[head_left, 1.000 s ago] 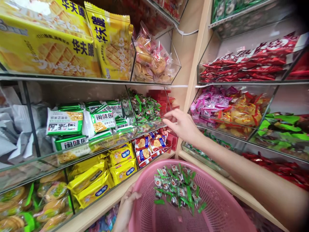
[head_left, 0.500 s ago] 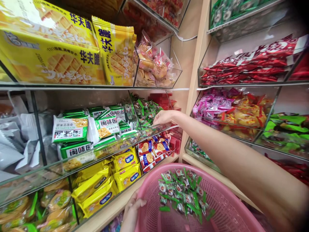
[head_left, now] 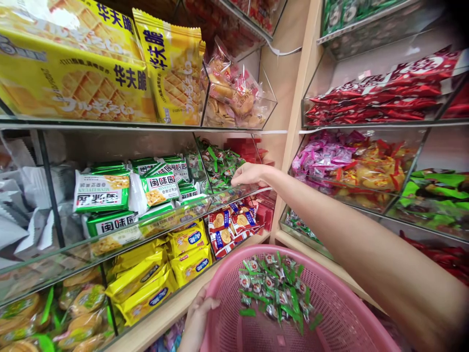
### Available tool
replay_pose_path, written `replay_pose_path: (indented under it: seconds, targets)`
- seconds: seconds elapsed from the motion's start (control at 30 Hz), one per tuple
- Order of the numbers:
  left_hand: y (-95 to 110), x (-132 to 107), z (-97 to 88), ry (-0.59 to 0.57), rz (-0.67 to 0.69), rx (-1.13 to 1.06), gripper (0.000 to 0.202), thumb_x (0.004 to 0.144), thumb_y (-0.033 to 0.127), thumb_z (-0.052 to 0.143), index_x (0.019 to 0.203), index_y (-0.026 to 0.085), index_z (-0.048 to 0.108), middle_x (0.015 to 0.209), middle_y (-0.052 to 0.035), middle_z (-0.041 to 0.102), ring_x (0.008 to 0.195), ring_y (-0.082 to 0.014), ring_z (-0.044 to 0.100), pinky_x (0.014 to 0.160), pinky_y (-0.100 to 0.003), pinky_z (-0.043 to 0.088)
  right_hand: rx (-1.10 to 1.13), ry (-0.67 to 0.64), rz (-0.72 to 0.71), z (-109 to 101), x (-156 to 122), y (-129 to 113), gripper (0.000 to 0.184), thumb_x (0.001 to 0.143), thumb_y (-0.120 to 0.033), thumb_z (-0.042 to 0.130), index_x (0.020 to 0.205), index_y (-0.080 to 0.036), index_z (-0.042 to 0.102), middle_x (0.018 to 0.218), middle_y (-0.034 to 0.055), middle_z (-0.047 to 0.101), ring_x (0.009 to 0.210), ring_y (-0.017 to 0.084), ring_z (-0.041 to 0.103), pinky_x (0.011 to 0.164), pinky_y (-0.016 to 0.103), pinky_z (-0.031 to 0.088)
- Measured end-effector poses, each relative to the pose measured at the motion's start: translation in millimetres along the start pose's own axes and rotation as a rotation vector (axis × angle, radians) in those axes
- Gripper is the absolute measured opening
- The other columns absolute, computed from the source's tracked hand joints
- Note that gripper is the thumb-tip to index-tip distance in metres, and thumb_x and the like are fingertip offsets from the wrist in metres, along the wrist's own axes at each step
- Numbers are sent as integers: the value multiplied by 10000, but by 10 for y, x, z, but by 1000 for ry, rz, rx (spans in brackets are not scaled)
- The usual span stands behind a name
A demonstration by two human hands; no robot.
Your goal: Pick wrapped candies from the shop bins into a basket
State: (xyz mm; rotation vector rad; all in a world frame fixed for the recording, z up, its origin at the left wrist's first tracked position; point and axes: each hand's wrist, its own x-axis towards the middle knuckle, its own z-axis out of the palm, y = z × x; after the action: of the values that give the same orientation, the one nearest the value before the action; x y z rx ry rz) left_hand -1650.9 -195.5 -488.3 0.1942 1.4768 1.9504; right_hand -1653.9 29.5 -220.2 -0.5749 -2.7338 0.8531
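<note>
- Wrapped sweets (head_left: 274, 288), clear with green ends: one heap in the basket, towards its far edge; small round red-and-white mark on wrappers, writing too small to read.
- Basket (head_left: 348, 291), pink, perforated, below the shelf's lower edge.
- Matching sweets (head_left: 218, 161): in a clear bin, behind its front edge.
- Right hand (head_left: 251, 173): at that bin's front right corner, fingers curled, tips among or just beside the sweets; whether it grips any cannot be told.
- Left hand (head_left: 200, 313): clasping the basket's left rim, thumb uppermost.
- Right forearm (head_left: 322, 220): slanting up and inward from the lower right, over the basket's far rim; wrist bent slightly downward.
- Green-and-white packs (head_left: 159, 186), left of the sweets bin: "闽味园", "MINWEIYUAN".
- Yellow waffle packs (head_left: 176, 73), shelf above: "华夫脆" in dark blue, white script beneath.
- Yellow packs (head_left: 146, 283), shelf below: blue oval label, lettering unclear.
</note>
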Motion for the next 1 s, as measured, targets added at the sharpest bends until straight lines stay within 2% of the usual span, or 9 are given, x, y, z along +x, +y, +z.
replay_pose_path:
  seconds: [0.13, 0.37, 0.5, 0.6, 0.7, 0.8, 0.9, 1.0]
  targets:
    - [33, -61, 53, -2, 2, -32, 472, 524, 152, 573, 991, 185, 636, 870, -20, 688, 939, -216, 582, 875, -281, 385, 38, 89, -14, 18, 10, 29, 125, 569, -216, 602, 655, -126, 601, 576, -15, 484, 490, 80, 405, 440, 225, 324]
    - [28, -41, 51, -9, -8, -32, 487, 514, 149, 591, 998, 185, 626, 849, -19, 688, 956, -204, 579, 868, -263, 387, 64, 114, -74, 17, 14, 86, 107, 591, -228, 595, 639, -131, 593, 544, -35, 440, 494, 69, 372, 433, 208, 283]
    - [47, -73, 75, -43, -23, -84, 492, 536, 140, 574, 1025, 182, 612, 869, -26, 688, 894, -196, 606, 842, -268, 408, 159, 175, -83, -48, 40, 145, 180, 604, -255, 639, 729, -129, 612, 636, -7, 526, 568, 79, 437, 476, 195, 354]
    - [80, -129, 124, -48, -57, -120, 517, 552, 139, 566, 1065, 195, 590, 870, -24, 689, 850, -192, 621, 811, -277, 429, 406, 194, -80, -166, -23, 156, 183, 653, -222, 631, 810, -135, 595, 783, 22, 588, 669, 85, 503, 594, 216, 447]
    - [98, -158, 158, -38, -66, -149, 537, 561, 131, 553, 1094, 199, 574, 885, -19, 689, 854, -189, 621, 799, -279, 439, 707, 199, -127, -284, -237, 196, 158, 738, -199, 569, 890, -158, 559, 933, 37, 607, 797, 92, 558, 738, 279, 488]
    - [90, -147, 153, -48, -77, -156, 515, 570, 130, 563, 1081, 194, 580, 892, -13, 688, 847, -187, 624, 790, -277, 444, 789, 261, -243, -255, -602, 367, 196, 778, -231, 536, 966, -175, 543, 1049, 55, 599, 935, 121, 568, 849, 311, 467]
    - [75, -130, 131, -15, -103, -126, 472, 560, 135, 591, 1031, 171, 600, 866, -20, 691, 806, -192, 631, 762, -273, 450, 614, 325, -302, -7, -1050, 708, 351, 748, -308, 580, 1064, -171, 513, 1055, 77, 600, 970, 164, 569, 894, 363, 448]
    - [68, -138, 128, -11, -115, -127, 506, 563, 139, 592, 1068, 165, 584, 850, -29, 692, 778, -200, 637, 737, -283, 459, 248, 365, -346, 341, -1494, 1127, 375, 754, -315, 564, 1103, -191, 505, 1099, 84, 575, 1025, 205, 540, 919, 418, 427]
